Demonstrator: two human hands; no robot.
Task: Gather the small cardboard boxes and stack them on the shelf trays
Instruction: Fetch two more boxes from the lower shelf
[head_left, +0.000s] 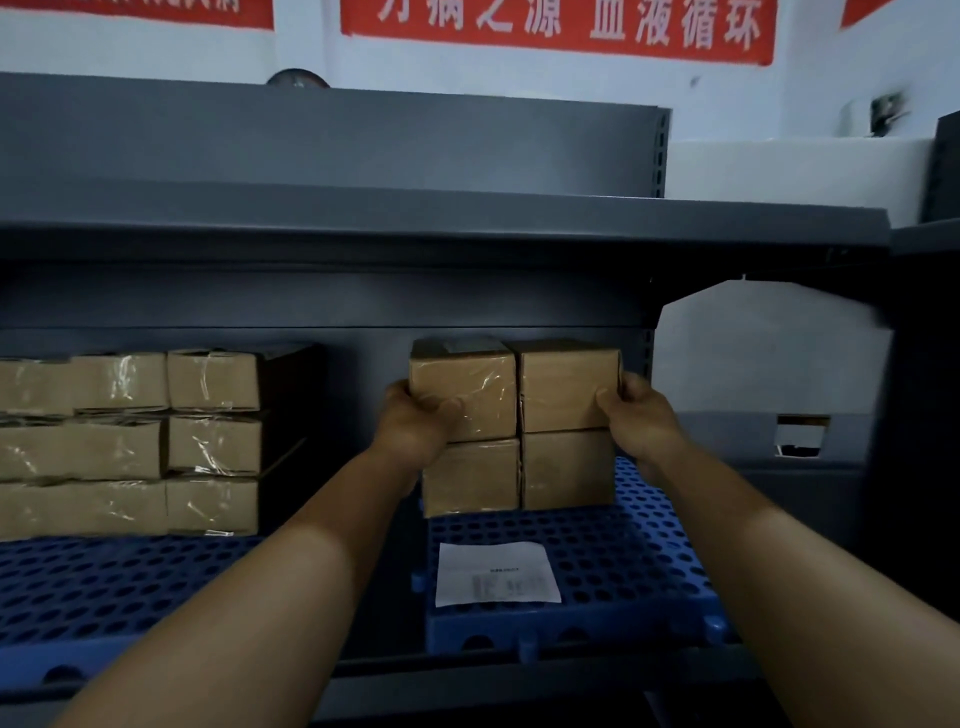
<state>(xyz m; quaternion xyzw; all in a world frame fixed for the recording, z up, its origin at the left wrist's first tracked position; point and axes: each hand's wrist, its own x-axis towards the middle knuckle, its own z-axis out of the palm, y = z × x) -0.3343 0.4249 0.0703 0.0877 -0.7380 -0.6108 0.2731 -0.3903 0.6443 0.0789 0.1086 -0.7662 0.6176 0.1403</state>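
Centrally, four small cardboard boxes form a two-by-two block on the right blue perforated tray (649, 571) of a grey shelf (415, 234). Both hands clasp the top pair from opposite sides. On the left hand (415, 421), the fingers curl round the upper left box (467, 384); the right hand (641, 415) grips the upper right box (569, 384), thumb across its front. A white paper slip (496, 571) lies on the tray (text unreadable). More taped boxes (130, 441) sit stacked on the left tray (104, 582).
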